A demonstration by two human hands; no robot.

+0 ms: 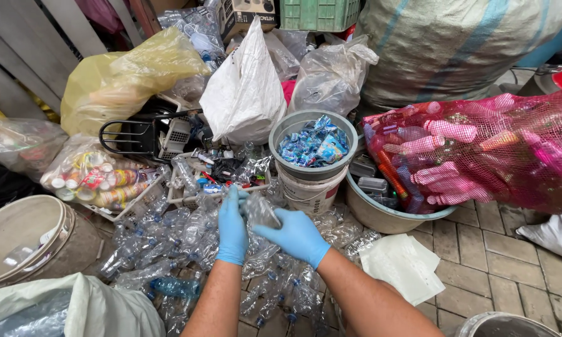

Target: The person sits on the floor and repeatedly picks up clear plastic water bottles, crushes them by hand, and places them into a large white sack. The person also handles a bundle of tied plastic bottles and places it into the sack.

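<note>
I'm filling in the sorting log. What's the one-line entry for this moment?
left hand: grips clear bottle | right hand: grips same bottle | below: bottle pile | ahead: grey bucket of blue labels

Left hand (232, 228) in a thin light-blue disposable glove reaching to the wrist, right hand (296, 236) in a matching light-blue glove, both forearms bare, no sleeves visible

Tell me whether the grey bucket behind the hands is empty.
No, the grey bucket is filled with crumpled blue wrappers.
</note>
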